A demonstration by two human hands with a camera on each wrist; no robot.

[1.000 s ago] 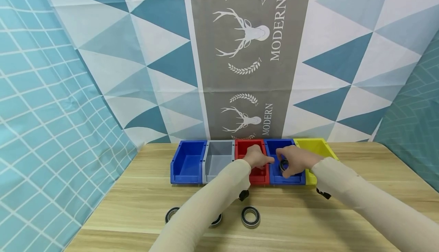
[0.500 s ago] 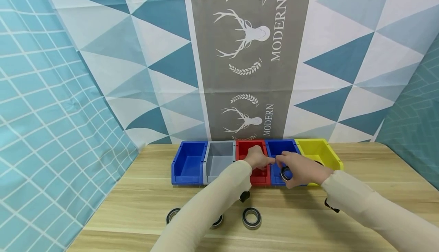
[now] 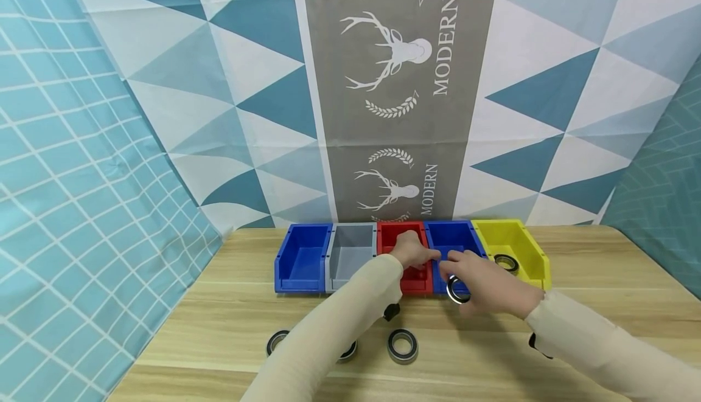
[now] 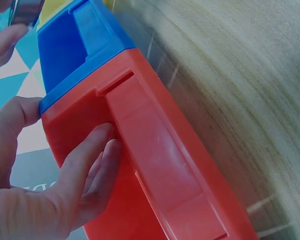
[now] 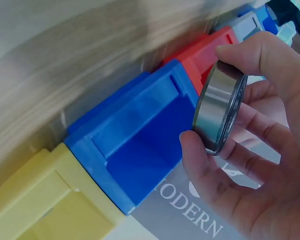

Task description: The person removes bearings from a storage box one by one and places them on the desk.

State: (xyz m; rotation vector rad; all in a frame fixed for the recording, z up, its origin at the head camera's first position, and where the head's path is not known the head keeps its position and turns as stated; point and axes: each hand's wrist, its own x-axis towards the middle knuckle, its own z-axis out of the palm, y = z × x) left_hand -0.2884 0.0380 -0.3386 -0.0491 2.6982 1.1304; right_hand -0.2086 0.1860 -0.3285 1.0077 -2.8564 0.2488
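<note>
A ball bearing (image 5: 217, 105) is pinched between the thumb and fingertips of my right hand (image 3: 493, 283). It stands on edge in the right wrist view, its steel outer face showing. In the head view this hand is over the front of the right-hand blue bin (image 3: 450, 225). My left hand (image 3: 409, 251) is at the red bin (image 4: 155, 150), its fingers reaching inside toward the front wall. The left thumb (image 4: 27, 107) touches the rim where the red and blue bins meet. Nothing shows between the left fingers.
A bearing (image 3: 506, 270) lies in the yellow bin (image 3: 539, 283). A grey bin (image 3: 353, 227) and another blue bin (image 3: 298, 285) continue the row leftward. On the wooden table (image 3: 208, 341) in front lie three bearings, one in plain sight (image 3: 402, 359), two partly behind the left sleeve.
The right hand has drawn back toward the table's front and slightly right, bringing the bearing with it. The bearing in the yellow bin has come into view. The left hand has stayed put.
</note>
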